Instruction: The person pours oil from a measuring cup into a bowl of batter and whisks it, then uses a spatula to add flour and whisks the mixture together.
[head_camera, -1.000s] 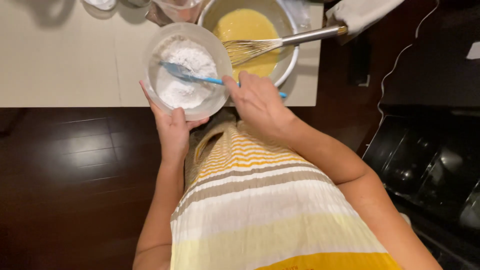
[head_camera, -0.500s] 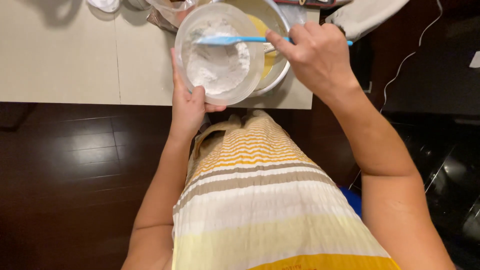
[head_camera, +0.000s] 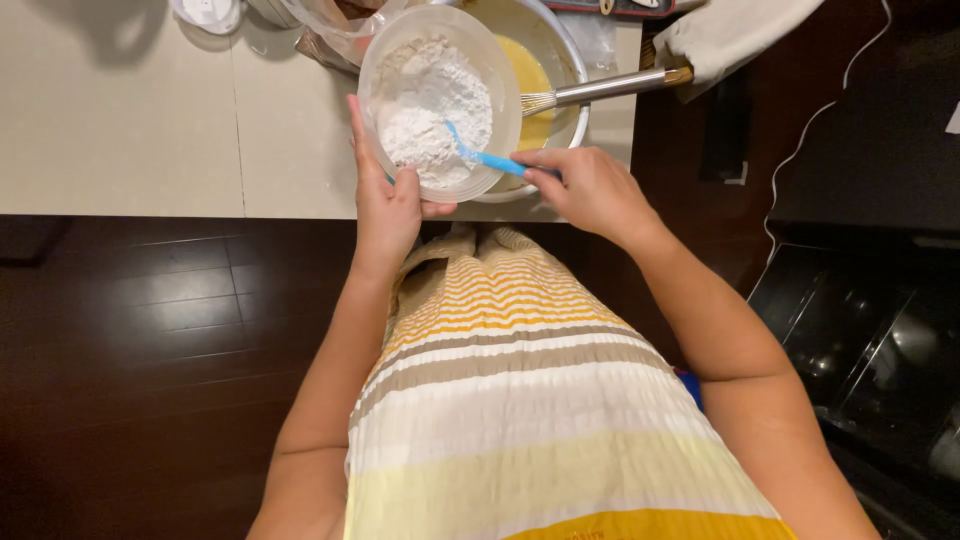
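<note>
My left hand (head_camera: 388, 200) grips a clear glass bowl (head_camera: 385, 60) from below, tilted toward me, with white flour (head_camera: 435, 110) inside. In my right hand (head_camera: 590, 188) is a blue spatula (head_camera: 485, 157) whose tip digs into the flour. Right behind the glass bowl sits a metal mixing bowl (head_camera: 570, 60) holding yellow batter (head_camera: 528, 85), and a metal whisk (head_camera: 600, 90) rests in it with its handle pointing right.
The bowls are at the front edge of a pale countertop (head_camera: 130, 120). A clear plastic bag (head_camera: 335, 25) and a white lid (head_camera: 205, 12) lie at the back. A beige cloth (head_camera: 730, 35) hangs at the right. Dark wood floor lies below, and a dark appliance (head_camera: 870, 340) stands at the right.
The glass bowl has come down and tilted toward me. My right hand dropped lower and the spatula tip now sits in the flour rather than across the rim.
</note>
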